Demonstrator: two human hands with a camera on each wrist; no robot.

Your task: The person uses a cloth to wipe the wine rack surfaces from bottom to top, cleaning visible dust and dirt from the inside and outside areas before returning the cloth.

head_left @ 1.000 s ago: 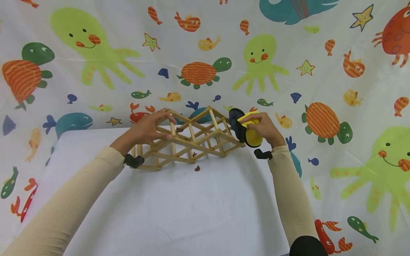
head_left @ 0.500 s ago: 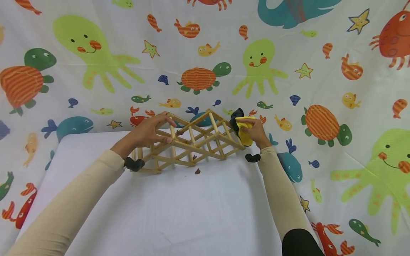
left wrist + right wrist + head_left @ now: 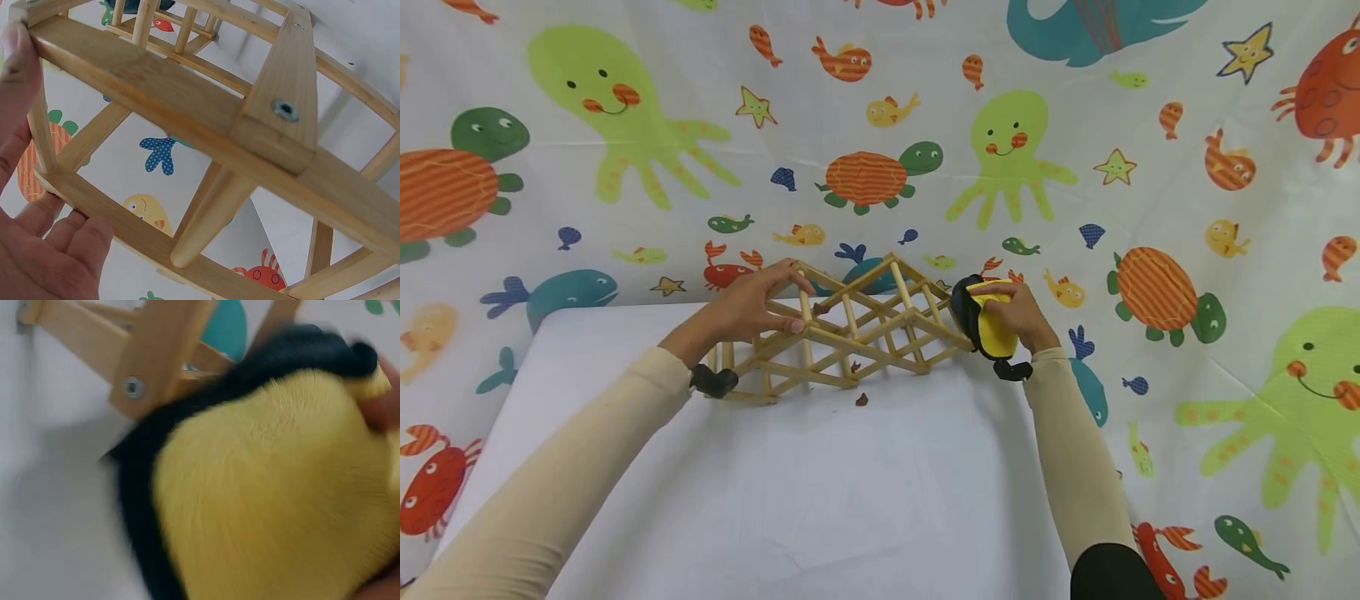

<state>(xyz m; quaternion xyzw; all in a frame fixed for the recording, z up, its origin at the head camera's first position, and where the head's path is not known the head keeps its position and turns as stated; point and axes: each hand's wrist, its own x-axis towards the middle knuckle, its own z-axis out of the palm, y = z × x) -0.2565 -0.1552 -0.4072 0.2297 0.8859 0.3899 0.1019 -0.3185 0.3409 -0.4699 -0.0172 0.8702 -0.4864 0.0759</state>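
Note:
A folding wooden lattice rack [image 3: 835,337] of slats and round dowels stands stretched out across the white table. My left hand [image 3: 741,302] grips its upper left part, thumb on the near side and fingers on the far side. In the left wrist view, fingertips curl at a lower slat [image 3: 112,215] and the thumb lies at the upper corner. At the rack's right end, my right hand [image 3: 1022,317] holds a bunched cloth [image 3: 997,333], yellow with black edging. In the right wrist view the cloth [image 3: 262,481], blurred, overlaps a slat end with a screw [image 3: 132,386].
Small brown bits lie about the rack, one crumpled brown piece [image 3: 861,400] in front of it. The white tabletop [image 3: 820,492] stretches toward me. Behind hangs a curtain [image 3: 700,75] printed with sea animals.
My right hand and the cloth moved left over the rack's end, then back right and slightly down. The left hand keeps its grip, and the rack stays in place.

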